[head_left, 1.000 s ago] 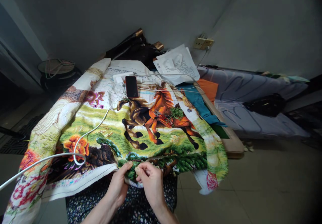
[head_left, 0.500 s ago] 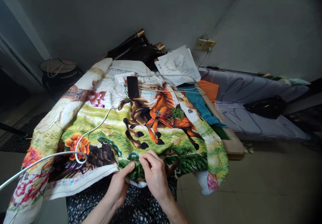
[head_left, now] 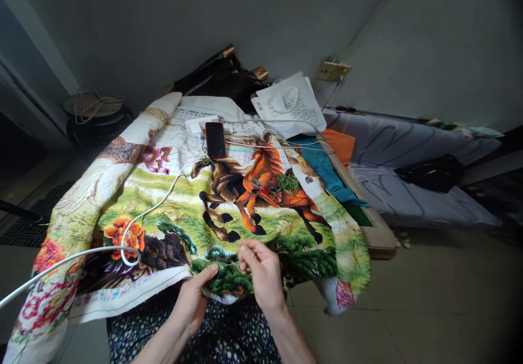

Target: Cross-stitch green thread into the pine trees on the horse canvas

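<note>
A large cross-stitch cloth [head_left: 183, 211] with two running horses, orange flowers and green foliage lies spread over a table and down onto my lap. My left hand [head_left: 192, 301] pinches the near edge of the cloth at a dark green patch [head_left: 226, 279]. My right hand [head_left: 263, 274] is raised a little above that patch with thumb and forefinger pinched together, apparently on a thin thread or needle too small to make out.
A dark phone [head_left: 214, 139] and white charger box [head_left: 200, 124] lie at the cloth's far end, a white cable [head_left: 131, 228] looping across it. Green thread bundle [head_left: 288, 183] and small scissors [head_left: 261, 187] rest on the horses. A white bag [head_left: 292, 105], wall socket [head_left: 330, 71] and bedding [head_left: 408, 157] lie beyond.
My right hand has lifted from the cloth's edge, moving up and to the right with its fingers pinched. My left hand has kept its hold on the edge.
</note>
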The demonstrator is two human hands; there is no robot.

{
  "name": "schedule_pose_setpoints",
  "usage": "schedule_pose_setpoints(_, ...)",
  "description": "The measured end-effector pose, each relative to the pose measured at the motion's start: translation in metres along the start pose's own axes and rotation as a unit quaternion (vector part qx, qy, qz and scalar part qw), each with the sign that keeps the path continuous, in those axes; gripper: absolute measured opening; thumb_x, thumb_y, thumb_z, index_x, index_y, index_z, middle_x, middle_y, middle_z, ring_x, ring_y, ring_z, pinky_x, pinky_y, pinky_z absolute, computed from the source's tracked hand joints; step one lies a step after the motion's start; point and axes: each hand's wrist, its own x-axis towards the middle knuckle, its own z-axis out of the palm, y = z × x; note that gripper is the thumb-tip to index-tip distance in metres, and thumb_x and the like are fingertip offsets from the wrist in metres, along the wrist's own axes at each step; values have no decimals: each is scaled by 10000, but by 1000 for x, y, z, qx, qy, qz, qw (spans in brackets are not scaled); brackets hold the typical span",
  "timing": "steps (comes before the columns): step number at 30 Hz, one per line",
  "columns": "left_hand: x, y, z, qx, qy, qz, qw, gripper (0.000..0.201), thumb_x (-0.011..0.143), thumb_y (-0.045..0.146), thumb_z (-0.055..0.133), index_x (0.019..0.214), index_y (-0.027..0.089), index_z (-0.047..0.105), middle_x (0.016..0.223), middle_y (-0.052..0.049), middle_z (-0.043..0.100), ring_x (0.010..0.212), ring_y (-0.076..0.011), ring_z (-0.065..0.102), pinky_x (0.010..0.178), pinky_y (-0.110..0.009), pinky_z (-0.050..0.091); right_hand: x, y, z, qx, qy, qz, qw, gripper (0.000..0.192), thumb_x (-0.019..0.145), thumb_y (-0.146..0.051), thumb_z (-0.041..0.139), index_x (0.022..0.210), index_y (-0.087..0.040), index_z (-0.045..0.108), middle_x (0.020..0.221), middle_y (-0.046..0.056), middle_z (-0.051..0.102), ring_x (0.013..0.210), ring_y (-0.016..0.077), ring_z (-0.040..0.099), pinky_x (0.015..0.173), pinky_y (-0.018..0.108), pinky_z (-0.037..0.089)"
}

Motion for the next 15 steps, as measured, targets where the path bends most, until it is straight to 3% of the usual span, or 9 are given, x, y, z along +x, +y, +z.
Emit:
schedule_pose_setpoints(3,0,0,2,-3,10,-6,1000,402,494,235,850,818,37,720,929,-134,676,934,-268,620,894,-350,475,5,3,-9,58,84,-11,995,408,757,-446,682,922,-88,576,651,3,492,513,65,425,466,187,349)
schedule_pose_setpoints(6,0,0,2,-6,12,-5,1000,400,486,231,852,804,30,718,913,-137,676,918,-267,622,876,-342,482,0,1,-13,-21,94,-39,995,393,803,-445,634,947,-81,601,652,19,512,534,80,447,498,199,382)
schedule_pose_setpoints(12,2,-1,-1,0,20,-1,1000,326,521,224,839,761,50,704,839,-109,670,779,-200,615,777,-310,491,-29,-8,-10,-179,-106,-6,978,283,836,-336,554,811,-72,653,603,31,507,502,76,407,456,191,322)
schedule_pose_setpoints(15,2,-2,-2,5,21,7,1000,304,520,225,838,732,59,697,786,-90,658,730,-178,597,728,-293,486,-34,-7,-5,-199,-117,3,973,255,816,-293,541,765,-73,660,587,30,503,482,75,391,446,196,312)
